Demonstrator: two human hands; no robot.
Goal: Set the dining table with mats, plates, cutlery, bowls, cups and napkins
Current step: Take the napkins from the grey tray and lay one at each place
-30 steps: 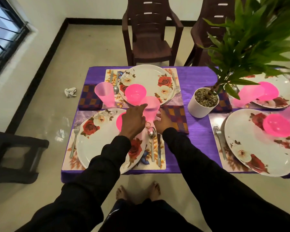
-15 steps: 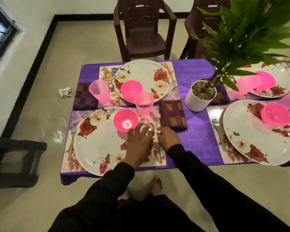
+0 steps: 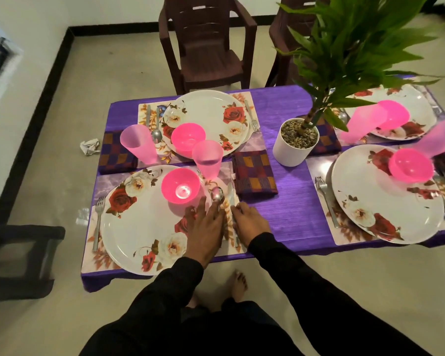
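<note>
Spoon (image 3: 217,194) under the left hand's (image 3: 206,227) flat, released grip. Right hand (image 3: 249,222) pinches the knife (image 3: 231,201). No readable writing anywhere.

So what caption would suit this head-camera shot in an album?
Both hands, left hand and right hand, straighten the spoon and knife beside the near plate.

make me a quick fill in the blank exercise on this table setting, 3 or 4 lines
1. The tablecloth is ____ in colour.
2. The pink bowl nearest the hands sits on a floral ____.
3. The fork lies to the ____ of the near plate in the picture.
4. The white pot holding the plant is filled with ____.

Missing words: purple; plate; left; pebbles
</note>
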